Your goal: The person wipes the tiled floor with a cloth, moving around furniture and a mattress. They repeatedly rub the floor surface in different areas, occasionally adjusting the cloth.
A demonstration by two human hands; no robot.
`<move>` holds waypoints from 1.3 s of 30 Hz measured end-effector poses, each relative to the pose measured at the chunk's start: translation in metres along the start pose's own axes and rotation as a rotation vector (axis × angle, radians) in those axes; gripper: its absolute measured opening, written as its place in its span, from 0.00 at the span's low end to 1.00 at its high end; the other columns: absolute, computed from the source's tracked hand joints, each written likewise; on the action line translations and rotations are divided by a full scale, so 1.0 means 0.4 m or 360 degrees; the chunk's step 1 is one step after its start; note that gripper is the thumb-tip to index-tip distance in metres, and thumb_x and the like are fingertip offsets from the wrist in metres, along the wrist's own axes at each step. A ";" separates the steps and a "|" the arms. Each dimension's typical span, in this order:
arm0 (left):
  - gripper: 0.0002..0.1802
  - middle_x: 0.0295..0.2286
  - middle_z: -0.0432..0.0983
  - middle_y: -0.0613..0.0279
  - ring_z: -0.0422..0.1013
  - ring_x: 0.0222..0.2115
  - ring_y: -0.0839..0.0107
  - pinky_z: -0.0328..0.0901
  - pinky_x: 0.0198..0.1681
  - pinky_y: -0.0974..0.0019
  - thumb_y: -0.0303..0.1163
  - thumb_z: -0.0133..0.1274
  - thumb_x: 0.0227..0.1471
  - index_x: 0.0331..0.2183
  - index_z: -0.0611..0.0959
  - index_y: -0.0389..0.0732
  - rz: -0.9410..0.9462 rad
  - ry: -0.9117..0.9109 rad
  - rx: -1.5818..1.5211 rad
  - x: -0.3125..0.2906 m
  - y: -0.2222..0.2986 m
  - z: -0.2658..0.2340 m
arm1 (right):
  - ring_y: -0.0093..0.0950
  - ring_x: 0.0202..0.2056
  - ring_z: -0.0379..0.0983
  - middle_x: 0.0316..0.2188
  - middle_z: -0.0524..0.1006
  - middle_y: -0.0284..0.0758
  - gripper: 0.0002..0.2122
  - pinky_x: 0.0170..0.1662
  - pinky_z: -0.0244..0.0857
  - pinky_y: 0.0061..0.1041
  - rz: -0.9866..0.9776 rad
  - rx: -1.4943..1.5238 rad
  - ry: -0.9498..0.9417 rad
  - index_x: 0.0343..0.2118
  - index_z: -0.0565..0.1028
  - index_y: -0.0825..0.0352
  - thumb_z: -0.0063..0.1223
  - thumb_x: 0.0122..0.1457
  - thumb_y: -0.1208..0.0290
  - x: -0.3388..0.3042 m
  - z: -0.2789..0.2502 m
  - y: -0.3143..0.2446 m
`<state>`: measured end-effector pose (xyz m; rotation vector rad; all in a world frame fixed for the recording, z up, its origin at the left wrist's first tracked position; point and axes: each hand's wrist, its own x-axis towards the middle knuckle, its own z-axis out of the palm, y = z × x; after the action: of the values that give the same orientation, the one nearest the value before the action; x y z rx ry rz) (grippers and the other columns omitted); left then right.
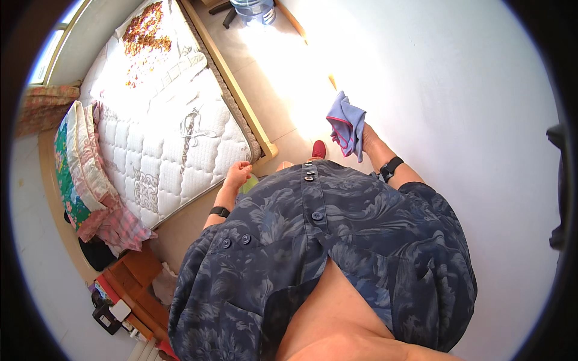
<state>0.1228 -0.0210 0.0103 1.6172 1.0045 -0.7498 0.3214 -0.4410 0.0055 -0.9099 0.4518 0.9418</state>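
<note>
My right hand (371, 141) grips a blue-violet cleaning cloth (345, 123) with a red-pink edge, which hangs in folds in front of the white wall. Most of the fingers of that hand are behind the cloth. My left hand (239, 174) is closed, its fingers curled, near the corner of the bed. Just beside and below it shows a pale yellow-green thing (248, 184), mostly covered by my dark patterned shirt. Whether the left hand holds it, I cannot make out. A dark band sits on each wrist.
A bare white quilted mattress (162, 144) lies in a wooden bed frame (232, 78) at left, with folded bedding (81, 171) and reddish pieces (146, 36) spread on it. A blue water jug (254, 11) stands far ahead. Wooden furniture (135, 289) is at lower left. The white wall (469, 120) rises at right.
</note>
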 end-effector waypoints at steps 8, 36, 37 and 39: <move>0.19 0.37 0.77 0.64 0.71 0.30 0.78 0.66 0.33 0.72 0.37 0.55 0.60 0.50 0.76 0.40 0.0154 -0.0153 -0.0343 0.143 0.336 0.006 | 0.39 0.26 0.79 0.27 0.80 0.47 0.26 0.30 0.76 0.35 0.0338 -0.0125 0.0108 0.37 0.77 0.71 0.59 0.56 0.45 0.325 0.023 -0.198; 0.15 0.38 0.77 0.64 0.71 0.35 0.77 0.66 0.40 0.73 0.31 0.54 0.60 0.48 0.76 0.38 0.0041 -0.0295 -0.1260 1.311 0.734 0.113 | 0.28 0.15 0.70 0.18 0.74 0.37 0.14 0.15 0.61 0.28 0.0406 -0.0515 0.0452 0.36 0.73 0.65 0.51 0.64 0.57 1.708 -0.119 -0.265; 0.16 0.39 0.77 0.65 0.71 0.36 0.76 0.66 0.42 0.72 0.32 0.54 0.61 0.49 0.76 0.39 -0.0017 -0.0296 -0.1317 1.319 0.714 0.151 | 0.28 0.14 0.68 0.18 0.74 0.35 0.16 0.15 0.60 0.29 0.0452 -0.0502 0.0649 0.44 0.72 0.62 0.49 0.64 0.55 1.770 -0.141 -0.260; 0.14 0.39 0.77 0.66 0.72 0.36 0.77 0.66 0.43 0.72 0.33 0.53 0.62 0.48 0.77 0.40 -0.0098 -0.0347 -0.1441 1.325 0.676 0.238 | 0.34 0.27 0.76 0.35 0.78 0.42 0.24 0.22 0.68 0.35 0.0294 -0.0736 0.0863 0.58 0.67 0.55 0.51 0.62 0.51 1.878 -0.190 -0.267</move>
<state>0.6052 -0.0145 -0.3509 0.7096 1.0235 -0.3929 0.8176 -0.1622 -0.5022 -1.5802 0.8074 0.9805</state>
